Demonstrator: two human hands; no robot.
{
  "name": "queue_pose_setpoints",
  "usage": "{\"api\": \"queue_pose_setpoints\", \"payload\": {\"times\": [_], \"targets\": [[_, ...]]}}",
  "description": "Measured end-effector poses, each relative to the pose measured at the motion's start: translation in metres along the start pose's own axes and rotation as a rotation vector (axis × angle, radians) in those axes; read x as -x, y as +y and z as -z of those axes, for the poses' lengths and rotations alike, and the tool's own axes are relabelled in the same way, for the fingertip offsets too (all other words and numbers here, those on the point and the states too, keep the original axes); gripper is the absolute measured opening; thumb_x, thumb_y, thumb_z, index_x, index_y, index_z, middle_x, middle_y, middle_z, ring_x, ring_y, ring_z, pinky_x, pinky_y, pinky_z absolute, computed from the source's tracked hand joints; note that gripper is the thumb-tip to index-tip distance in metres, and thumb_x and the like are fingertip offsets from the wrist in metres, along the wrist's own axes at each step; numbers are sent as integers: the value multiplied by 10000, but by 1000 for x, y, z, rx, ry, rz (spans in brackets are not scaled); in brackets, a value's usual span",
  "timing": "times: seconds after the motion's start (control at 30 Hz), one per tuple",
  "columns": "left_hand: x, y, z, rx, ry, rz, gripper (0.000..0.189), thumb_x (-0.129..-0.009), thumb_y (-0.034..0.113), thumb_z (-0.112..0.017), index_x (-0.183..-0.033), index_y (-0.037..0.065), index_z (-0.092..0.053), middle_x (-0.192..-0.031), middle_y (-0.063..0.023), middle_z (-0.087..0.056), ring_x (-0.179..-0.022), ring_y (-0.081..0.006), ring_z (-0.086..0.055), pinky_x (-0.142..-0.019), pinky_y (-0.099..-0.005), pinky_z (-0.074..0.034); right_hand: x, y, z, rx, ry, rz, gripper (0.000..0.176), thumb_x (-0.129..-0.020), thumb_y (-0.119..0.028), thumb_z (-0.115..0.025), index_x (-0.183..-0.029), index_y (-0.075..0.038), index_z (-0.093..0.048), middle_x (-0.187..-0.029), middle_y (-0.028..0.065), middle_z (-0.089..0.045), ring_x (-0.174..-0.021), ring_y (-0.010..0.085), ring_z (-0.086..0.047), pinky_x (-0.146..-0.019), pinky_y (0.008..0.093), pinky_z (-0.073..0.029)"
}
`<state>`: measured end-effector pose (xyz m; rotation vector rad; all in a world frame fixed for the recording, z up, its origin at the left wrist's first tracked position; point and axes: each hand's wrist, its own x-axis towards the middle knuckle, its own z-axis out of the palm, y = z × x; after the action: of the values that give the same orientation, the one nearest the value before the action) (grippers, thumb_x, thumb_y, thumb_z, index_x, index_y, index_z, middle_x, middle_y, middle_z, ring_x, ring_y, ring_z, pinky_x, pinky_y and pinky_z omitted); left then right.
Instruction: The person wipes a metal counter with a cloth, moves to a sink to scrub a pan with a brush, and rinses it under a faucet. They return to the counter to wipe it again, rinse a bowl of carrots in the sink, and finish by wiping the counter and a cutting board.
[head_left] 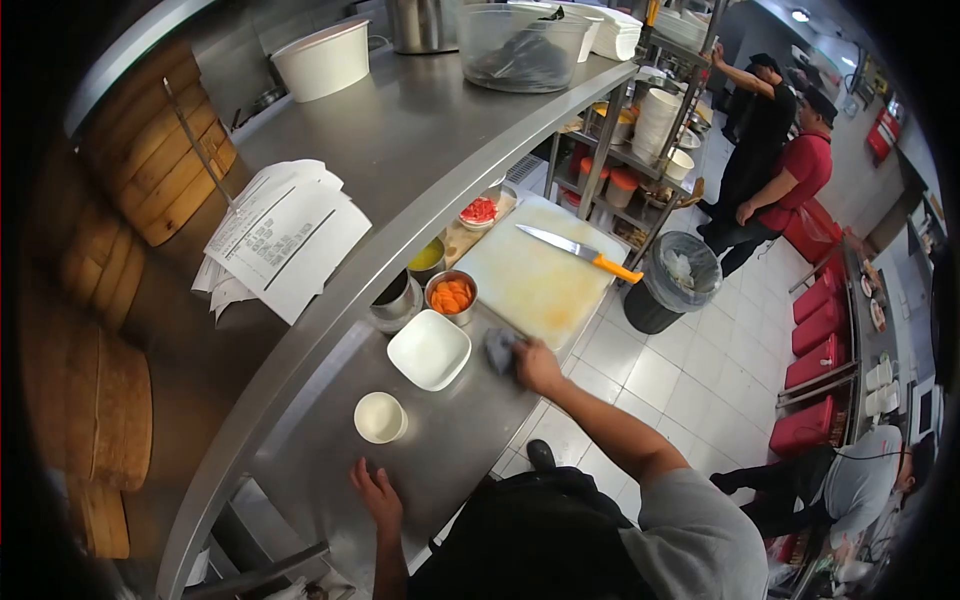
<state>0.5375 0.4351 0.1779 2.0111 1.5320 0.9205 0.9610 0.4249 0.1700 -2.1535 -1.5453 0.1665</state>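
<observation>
My right hand (541,368) is closed on a dark grey cloth (499,352), which lies against the steel counter (455,425) beside the cutting board's near corner. My left hand (378,496) hovers at the counter's near side, fingers apart and holding nothing. Just beyond it stands a small cream paper cup (381,418). A white square bowl (429,350) sits between that cup and the cloth. Behind the bowl is a metal container of sliced carrots (451,296). On the stained white cutting board (540,290) rests a knife with an orange handle (617,268).
A raised steel shelf (420,130) runs along the far side, with spiked paper tickets (285,235) on it. A lined trash bin (680,278) stands on the floor past the board. Several co-workers, one in a red shirt (803,165), stand to the right.
</observation>
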Motion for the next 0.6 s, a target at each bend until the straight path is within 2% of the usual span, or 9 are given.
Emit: {"api": "queue_pose_setpoints", "payload": {"times": [0.03,0.07,0.13,0.17,0.2,0.3,0.4,0.53,0.6], "targets": [[4,2,-3,-4,8,1,440,-1001,219,-460,-1351,-42,-408,-1349,-244,-404,-1212,-377,-444,-1007,-436,-388,-18,-5,21,-86,18,-89,366,-781,-82,-583,-1143,-57,-627,-1077,212,-589,-1044,385,-547,-847,451,-494],[8,4,-6,-11,56,-2,446,-995,207,-461,-1350,-57,-395,-1365,-262,-389,-1238,-400,-422,-1031,-461,-359,-33,-8,30,-90,17,-79,366,-781,-82,-583,-1143,-57,-627,-1077,212,-589,-1044,385,-547,-847,451,-494],[19,6,-11,-30,103,7,453,-990,194,-462,-1348,-72,-381,-1380,-279,-374,-1265,-422,-400,-1056,-486,-331,-50,-16,32,-189,223,30,373,-805,-108,-602,-1174,-50,-613,-1094,222,-596,-1049,385,-558,-875,426,-496],[23,7,-14,-62,109,19,459,-993,198,-453,-1354,-74,-373,-1392,-281,-367,-1281,-426,-386,-1068,-486,-317,-57,-15,21,-162,129,49,408,-832,-177,-617,-1228,-81,-596,-1227,212,-561,-1136,387,-521,-896,464,-489],[25,9,-17,-90,116,27,465,-996,202,-444,-1360,-77,-365,-1404,-284,-360,-1297,-431,-371,-1080,-485,-302,-58,-19,15,-168,126,50,408,-832,-177,-617,-1228,-81,-596,-1227,212,-561,-1136,387,-521,-896,464,-489],[23,23,-20,-51,107,63,482,-1000,210,-441,-1373,-81,-352,-1402,-287,-364,-1303,-436,-362,-1086,-491,-291,-60,-28,1,326,-184,196,484,-880,-287,-558,-1350,-171,-527,-1423,143,-431,-1247,376,-418,-911,541,-466],[23,29,-21,-171,93,55,490,-1003,221,-437,-1377,-85,-358,-1405,-286,-364,-1300,-434,-365,-1083,-492,-295,-55,-20,-10,429,-255,270,472,-894,-269,-532,-1358,-183,-519,-1411,143,-439,-1217,379,-437,-916,521,-472],[20,30,-26,-311,109,63,493,-1003,233,-440,-1370,-89,-375,-1406,-277,-367,-1290,-435,-375,-1077,-496,-303,-4,-7,14,183,-317,288,338,-860,-178,-537,-1186,-118,-600,-1228,163,-508,-1166,386,-483,-848,515,-509],[21,26,-30,-329,126,34,487,-998,237,-447,-1360,-85,-394,-1408,-266,-373,-1289,-433,-375,-1074,-496,-307,23,-6,24,114,-400,321,331,-838,-157,-551,-1162,-106,-599,-1196,175,-509,-1117,400,-518,-834,508,-517]]}}
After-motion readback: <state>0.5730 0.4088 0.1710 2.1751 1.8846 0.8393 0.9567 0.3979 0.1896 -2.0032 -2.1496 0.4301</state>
